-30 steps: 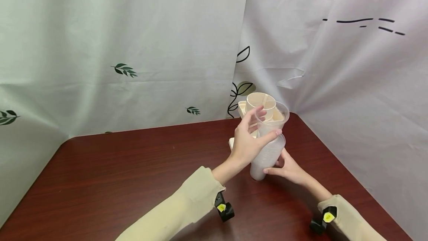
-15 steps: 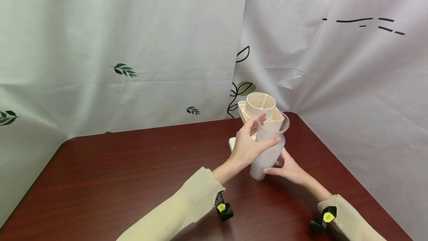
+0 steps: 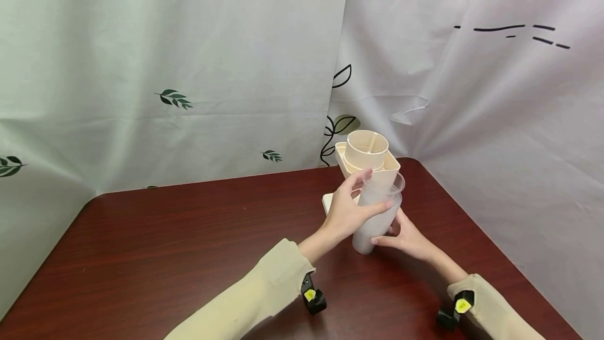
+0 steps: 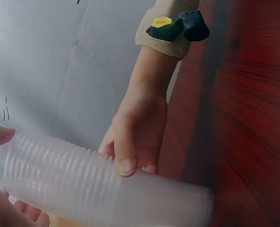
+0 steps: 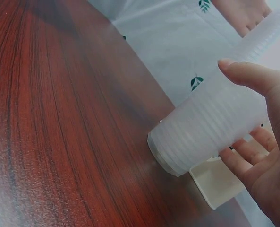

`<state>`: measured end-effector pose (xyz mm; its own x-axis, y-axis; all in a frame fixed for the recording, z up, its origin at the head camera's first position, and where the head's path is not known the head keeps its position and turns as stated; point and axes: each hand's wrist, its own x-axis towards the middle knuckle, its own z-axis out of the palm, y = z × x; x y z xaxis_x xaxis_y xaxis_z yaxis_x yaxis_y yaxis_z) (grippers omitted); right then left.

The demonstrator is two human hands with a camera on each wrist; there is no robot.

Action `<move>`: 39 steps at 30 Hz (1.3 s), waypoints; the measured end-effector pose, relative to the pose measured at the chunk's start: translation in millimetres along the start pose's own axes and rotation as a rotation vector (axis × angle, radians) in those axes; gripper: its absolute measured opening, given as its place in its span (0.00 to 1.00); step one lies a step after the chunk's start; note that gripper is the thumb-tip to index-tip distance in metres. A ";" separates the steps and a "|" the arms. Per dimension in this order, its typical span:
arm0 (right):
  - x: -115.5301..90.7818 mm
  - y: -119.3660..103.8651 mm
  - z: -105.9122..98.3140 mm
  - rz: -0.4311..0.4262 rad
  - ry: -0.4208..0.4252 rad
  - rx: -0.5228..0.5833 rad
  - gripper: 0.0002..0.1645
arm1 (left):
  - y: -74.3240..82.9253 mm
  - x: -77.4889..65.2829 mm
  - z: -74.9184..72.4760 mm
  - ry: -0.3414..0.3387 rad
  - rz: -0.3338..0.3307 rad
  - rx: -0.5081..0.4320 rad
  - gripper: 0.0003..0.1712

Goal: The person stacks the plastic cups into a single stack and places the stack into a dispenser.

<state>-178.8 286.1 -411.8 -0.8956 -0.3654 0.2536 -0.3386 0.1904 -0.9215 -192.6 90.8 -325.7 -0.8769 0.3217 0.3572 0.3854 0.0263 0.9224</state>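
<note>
A tall stack of clear plastic cups (image 3: 370, 230) leans at a slant between both hands, its bottom close over the table. Near the top, my left hand (image 3: 346, 210) grips the uppermost cup by its sides, thumb in front and fingers behind. Lower down, my right hand (image 3: 409, 238) holds the stack between thumb and fingers. In the left wrist view, many ridged rims of the nested cups (image 4: 59, 168) crowd toward the left hand. Just behind stands a cream plastic stand (image 3: 368, 159) with a round open tube on top, partly hidden by the cups and left hand.
The dark red wooden table (image 3: 189, 256) spreads out to the left and front. Pale printed curtains (image 3: 226, 67) hang along its back and right edges. The stand's flat base (image 3: 327, 202) sits near the far right corner.
My left hand has lowered the upper cup down into the stack, so its rim now sits just above the other rims. The right hand has stayed in place.
</note>
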 end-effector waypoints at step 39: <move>-1.5 0.6 0.3 0.013 0.036 -0.063 0.51 | -70.9 -32.0 0.8 -0.095 -0.199 -0.072 0.41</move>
<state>-177.5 286.5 -412.9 -0.9096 -0.3293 0.2532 -0.3432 0.2522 -0.9048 -191.6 79.4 -402.6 -0.9013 0.4044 0.1554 0.1835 0.0314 0.9825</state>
